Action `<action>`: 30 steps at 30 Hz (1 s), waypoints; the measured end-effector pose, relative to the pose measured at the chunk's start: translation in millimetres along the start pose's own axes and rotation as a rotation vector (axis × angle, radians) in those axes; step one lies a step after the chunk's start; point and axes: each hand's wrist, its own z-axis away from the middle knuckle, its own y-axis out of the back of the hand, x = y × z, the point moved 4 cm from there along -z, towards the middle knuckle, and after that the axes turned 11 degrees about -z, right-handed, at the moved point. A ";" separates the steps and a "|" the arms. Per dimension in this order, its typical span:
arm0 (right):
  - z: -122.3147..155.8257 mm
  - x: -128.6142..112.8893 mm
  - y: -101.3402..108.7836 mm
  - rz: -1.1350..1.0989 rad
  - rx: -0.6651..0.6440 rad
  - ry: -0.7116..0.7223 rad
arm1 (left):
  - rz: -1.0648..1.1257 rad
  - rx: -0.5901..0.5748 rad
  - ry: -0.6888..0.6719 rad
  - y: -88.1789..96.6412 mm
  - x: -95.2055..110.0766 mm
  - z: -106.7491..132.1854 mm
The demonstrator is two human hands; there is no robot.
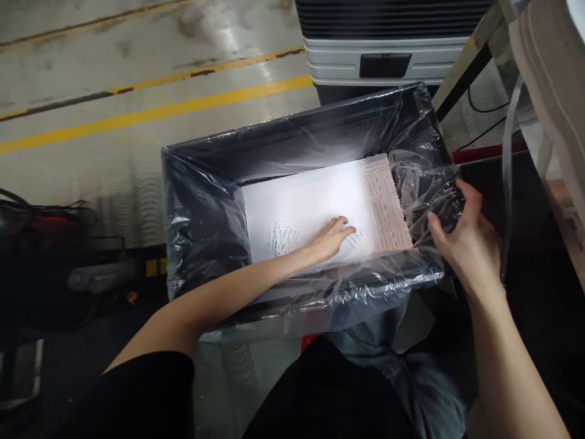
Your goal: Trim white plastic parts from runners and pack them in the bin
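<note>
A dark bin lined with clear plastic film is in front of me. A white sheet lies flat on its bottom. My left hand reaches over the near wall, its fingers curled at some thin white pieces on the sheet; the fingertips partly hide the grip. A loose pile of thin white frame-like pieces lies to the left. Along the sheet's right end, similar pieces sit in tight rows. My right hand is at the bin's right end, thumb and fingers apart against the film.
Behind the bin stands a grey and black ribbed case. A metal frame leg and a clear hose are at the right. Yellow lines run across the floor. Dark equipment stands at the left.
</note>
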 end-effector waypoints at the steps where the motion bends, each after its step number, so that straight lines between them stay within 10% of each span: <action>1: -0.7 -0.6 0.4 0.013 -0.010 -0.010 | 0.004 0.015 -0.037 -2.7 3.2 -1.1; 13: -0.9 -6.4 2.9 0.071 -0.029 -0.046 | 0.055 0.160 -0.359 -37.4 29.2 -17.3; 30: -0.6 -1.1 0.0 0.019 0.016 0.039 | 0.108 0.176 -0.491 -28.2 36.3 -24.7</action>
